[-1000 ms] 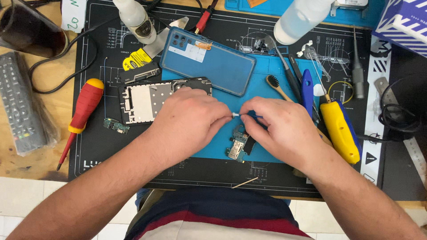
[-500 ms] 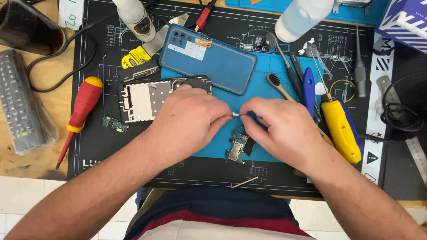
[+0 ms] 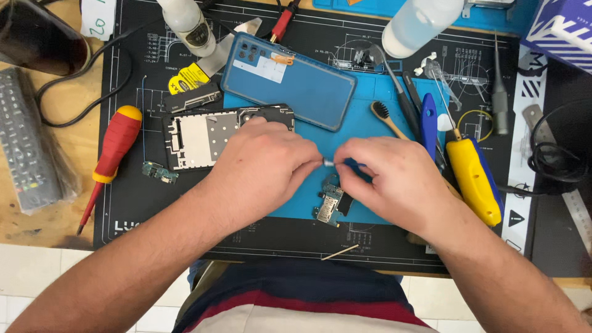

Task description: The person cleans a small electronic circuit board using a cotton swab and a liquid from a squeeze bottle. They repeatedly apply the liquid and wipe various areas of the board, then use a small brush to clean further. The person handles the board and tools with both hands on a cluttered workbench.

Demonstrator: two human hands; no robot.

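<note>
My left hand [image 3: 262,169] and my right hand [image 3: 391,179] meet over the blue work mat [image 3: 376,132]. Between their fingertips is a small tool with a blue handle and a silver tip [image 3: 338,163]; the right hand's fingers close around the blue handle and the left hand pinches at the silver tip. Just below them lies a small phone circuit board [image 3: 327,203]. An opened phone frame [image 3: 200,135] lies partly under my left hand. A blue phone back cover [image 3: 287,80] rests above both hands.
A red and yellow screwdriver [image 3: 114,151] and a small green board [image 3: 159,172] lie at left, beside a remote control [image 3: 21,142]. At right lie a yellow-handled tool [image 3: 473,179], a blue pry tool [image 3: 429,123], a brush [image 3: 385,117], tweezers and cables. Two bottles stand at the back.
Both hands stay together on the small tool over the mat; nothing on the mat has shifted.
</note>
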